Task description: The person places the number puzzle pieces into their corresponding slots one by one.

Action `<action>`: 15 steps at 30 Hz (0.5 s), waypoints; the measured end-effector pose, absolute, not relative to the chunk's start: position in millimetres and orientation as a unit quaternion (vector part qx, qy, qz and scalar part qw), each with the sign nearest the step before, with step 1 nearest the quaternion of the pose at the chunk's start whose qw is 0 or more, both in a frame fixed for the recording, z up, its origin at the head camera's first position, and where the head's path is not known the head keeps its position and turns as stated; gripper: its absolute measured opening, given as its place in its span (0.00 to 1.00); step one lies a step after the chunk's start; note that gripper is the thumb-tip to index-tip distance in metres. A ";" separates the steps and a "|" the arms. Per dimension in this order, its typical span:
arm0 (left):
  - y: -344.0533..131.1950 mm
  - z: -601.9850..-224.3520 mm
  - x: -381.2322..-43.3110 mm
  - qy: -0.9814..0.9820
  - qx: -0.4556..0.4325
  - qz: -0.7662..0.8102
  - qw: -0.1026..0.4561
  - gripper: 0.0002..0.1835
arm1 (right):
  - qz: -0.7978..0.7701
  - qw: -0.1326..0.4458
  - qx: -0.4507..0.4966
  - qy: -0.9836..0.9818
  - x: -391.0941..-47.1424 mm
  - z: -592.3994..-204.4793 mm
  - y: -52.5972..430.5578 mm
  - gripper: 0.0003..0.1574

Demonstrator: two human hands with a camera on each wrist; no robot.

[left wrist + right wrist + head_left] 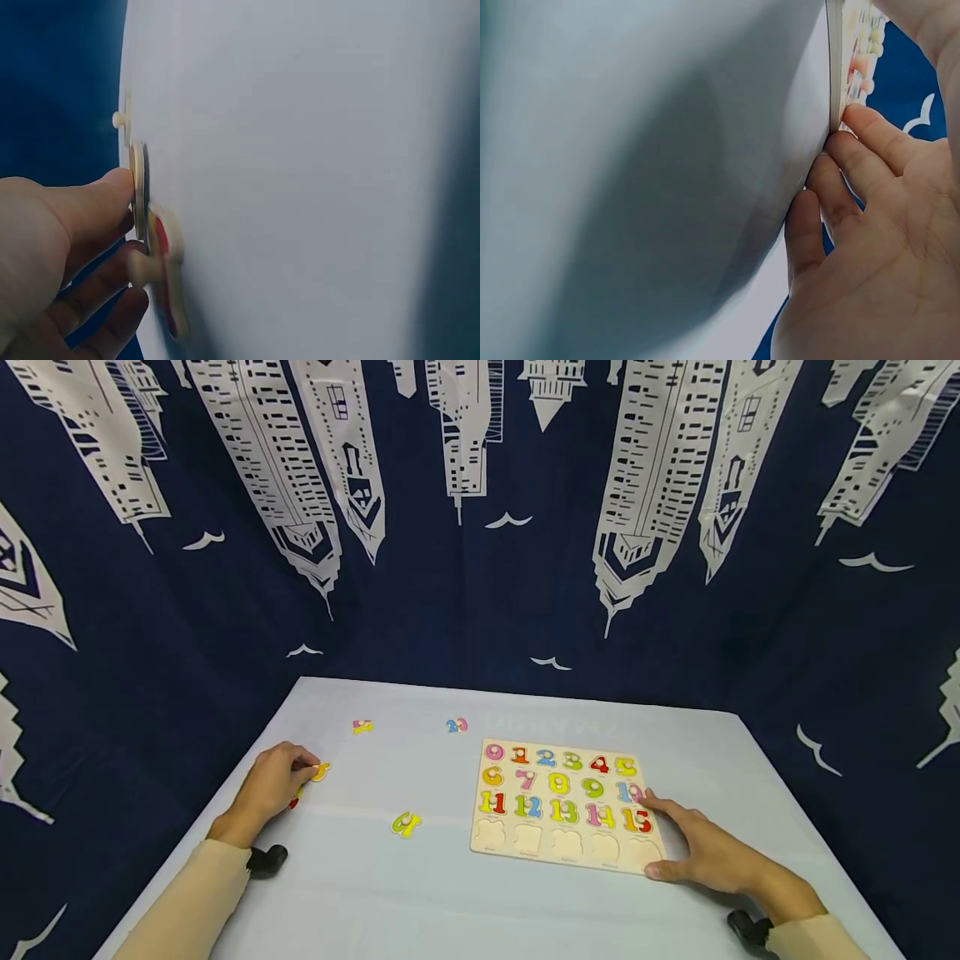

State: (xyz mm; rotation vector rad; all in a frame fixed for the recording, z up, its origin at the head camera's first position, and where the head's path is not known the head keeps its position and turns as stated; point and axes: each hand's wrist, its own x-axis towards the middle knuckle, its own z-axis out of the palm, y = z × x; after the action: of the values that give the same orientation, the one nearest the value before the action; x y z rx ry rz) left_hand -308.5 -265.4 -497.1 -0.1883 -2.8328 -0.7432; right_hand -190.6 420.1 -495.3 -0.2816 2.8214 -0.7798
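Note:
A wooden number puzzle board [566,853] lies on the table, its upper three rows filled with coloured number pieces and its bottom row showing bare recesses. My left hand [262,787] pinches a yellow number piece [321,772] between thumb and fingers at the table's left side. Just beneath those fingers, a red and green number piece [294,801] is partly hidden; in the left wrist view this knobbed red piece [166,274] sits beside the held one. My right hand [708,852] rests at the board's right edge, fingers extended, thumb at the lower right corner.
On the white table [360,902] lie a yellow-green number piece [406,825] left of the board, a pink and yellow piece [362,727] farther back, and a blue and pink 20 piece [457,725]. A dark blue curtain [465,585] printed with buildings hangs behind.

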 end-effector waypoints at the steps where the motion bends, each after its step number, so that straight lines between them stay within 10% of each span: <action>1: -263.9 -496.9 -307.9 -0.960 -0.064 -0.252 0.104 0.04 | -0.265 0.100 -0.096 0.954 -189.9 -495.7 420.0 0.78; 15: -184.1 -474.5 -293.7 -0.935 -0.163 -0.284 0.135 0.05 | -0.259 0.092 -0.103 0.956 -190.3 -495.4 421.8 0.77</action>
State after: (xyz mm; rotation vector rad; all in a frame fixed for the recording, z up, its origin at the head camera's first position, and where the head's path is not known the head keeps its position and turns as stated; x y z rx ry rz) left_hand -293.7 -184.1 -474.5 -0.4726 -2.7096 -0.8232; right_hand -190.3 421.8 -495.4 -0.3065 2.8385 -0.7681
